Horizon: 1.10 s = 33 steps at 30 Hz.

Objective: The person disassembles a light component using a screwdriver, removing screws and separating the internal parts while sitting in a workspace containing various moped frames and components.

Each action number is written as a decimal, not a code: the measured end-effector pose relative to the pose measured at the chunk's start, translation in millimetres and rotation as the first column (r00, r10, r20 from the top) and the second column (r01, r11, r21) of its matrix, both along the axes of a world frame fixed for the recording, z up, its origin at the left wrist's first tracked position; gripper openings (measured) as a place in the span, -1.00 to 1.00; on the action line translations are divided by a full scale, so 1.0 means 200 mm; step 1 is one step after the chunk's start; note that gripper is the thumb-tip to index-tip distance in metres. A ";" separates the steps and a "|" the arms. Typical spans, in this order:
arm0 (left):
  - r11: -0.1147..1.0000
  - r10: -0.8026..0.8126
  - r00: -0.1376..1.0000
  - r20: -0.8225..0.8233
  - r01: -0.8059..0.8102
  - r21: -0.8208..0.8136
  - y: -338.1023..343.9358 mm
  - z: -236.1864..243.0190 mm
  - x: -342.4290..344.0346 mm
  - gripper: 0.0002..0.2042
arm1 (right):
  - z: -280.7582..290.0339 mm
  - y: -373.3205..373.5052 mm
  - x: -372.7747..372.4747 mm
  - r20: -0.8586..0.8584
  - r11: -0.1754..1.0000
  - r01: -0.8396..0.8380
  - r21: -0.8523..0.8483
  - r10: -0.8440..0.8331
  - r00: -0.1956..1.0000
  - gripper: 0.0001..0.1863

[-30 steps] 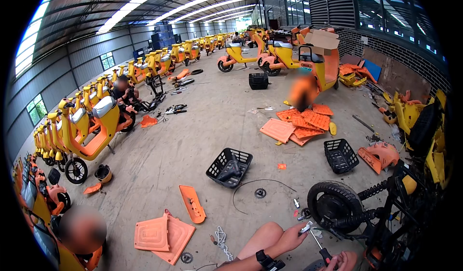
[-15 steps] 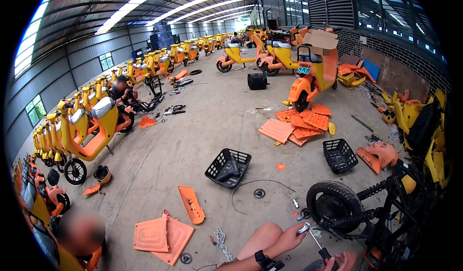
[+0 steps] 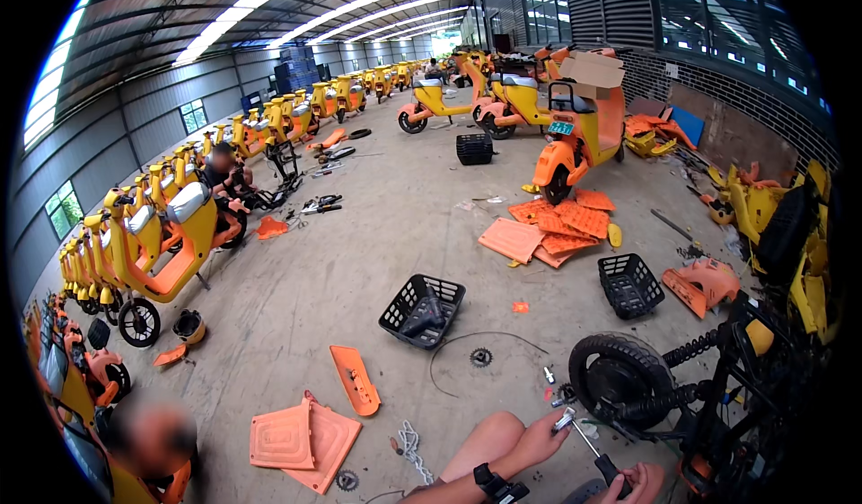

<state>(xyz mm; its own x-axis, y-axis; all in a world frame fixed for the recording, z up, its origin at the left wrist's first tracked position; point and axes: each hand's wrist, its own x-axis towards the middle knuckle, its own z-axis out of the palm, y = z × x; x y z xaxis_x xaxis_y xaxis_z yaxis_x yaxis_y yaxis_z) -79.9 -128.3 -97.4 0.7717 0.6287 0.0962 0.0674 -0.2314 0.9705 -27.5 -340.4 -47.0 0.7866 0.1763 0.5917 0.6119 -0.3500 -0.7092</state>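
Concrete floor (image 3: 314, 262) runs down a long hall under a metal roof (image 3: 162, 19) with bright strips of daylight, and yellow-and-orange scooters (image 3: 175, 226) stand in a row along the left wall. Down at the lower edge, your left hand (image 3: 537, 443) reaches out with a black band (image 3: 496, 484) on its wrist, its fingers pinching a small metal piece (image 3: 563, 420) at their tips. Your right hand (image 3: 643, 483) is closed around the dark handle of a screwdriver (image 3: 611, 470). Its shaft slants up and left to the metal piece; you cannot tell from this view whether the tip sits inside it. Both hands are in front of your bare knee (image 3: 494, 432), near a fat black wheel (image 3: 621, 380), which belongs to a stripped scooter frame (image 3: 745, 396) on your right, with coil springs beside the tire.

Ahead of you on the floor, a black basket (image 3: 449, 306) holds a dark power drill (image 3: 422, 318), and a second basket (image 3: 620, 298) stands to its right. Between the drill's basket and your hands lie a thin curved cable (image 3: 489, 333) and a small toothed gear (image 3: 481, 357). To your left are a pale chain (image 3: 409, 443), a long orange cover (image 3: 354, 380) and two overlapping flat orange panels (image 3: 282, 439). Farther off, a co-worker (image 3: 223, 174) sits low beside the scooter row.
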 end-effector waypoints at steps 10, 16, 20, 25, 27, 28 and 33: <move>0.996 -0.009 0.999 0.034 0.012 -0.089 0.00 0.06 -0.02 -0.63 | -0.01 0.03 0.00 -0.032 0.993 0.013 0.120 -0.009 0.999 -0.71; 1.000 -0.005 1.000 0.020 0.005 -0.018 0.00 0.03 -0.01 -0.64 | 0.11 0.03 0.04 0.383 0.993 0.060 -0.106 -0.015 0.924 -0.69; 1.000 0.011 0.999 0.037 -0.011 -0.015 0.00 0.04 -0.01 -0.64 | 0.03 0.03 0.00 0.047 0.991 -0.009 0.136 0.003 0.999 -0.73; 0.997 -0.068 0.997 0.034 0.069 -0.029 0.02 0.05 -0.02 -0.64 | 0.04 0.04 -0.01 0.032 0.993 0.010 0.116 -0.014 0.999 -0.79; 0.996 -0.088 0.996 0.007 0.088 -0.023 0.02 0.04 -0.02 -0.64 | 0.05 0.04 -0.01 0.101 0.996 -0.014 0.085 0.005 0.995 -0.79; 0.995 -0.096 0.995 -0.005 0.096 -0.027 0.02 0.05 -0.02 -0.64 | 0.06 0.03 0.00 0.143 0.998 -0.027 0.065 0.017 0.990 -0.80; 0.997 -0.072 0.997 -0.014 0.072 -0.012 0.01 0.07 -0.03 -0.67 | 0.09 0.02 0.04 0.272 0.997 -0.071 0.013 0.065 0.960 -0.82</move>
<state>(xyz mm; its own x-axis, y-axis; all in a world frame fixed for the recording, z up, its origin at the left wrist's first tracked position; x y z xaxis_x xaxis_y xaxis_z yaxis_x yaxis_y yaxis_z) -85.9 -126.7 -82.6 0.8162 0.5725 0.0781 0.0649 -0.2251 0.9722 -19.5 -337.0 -28.9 0.5829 0.2077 0.7855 0.8040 -0.2869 -0.5208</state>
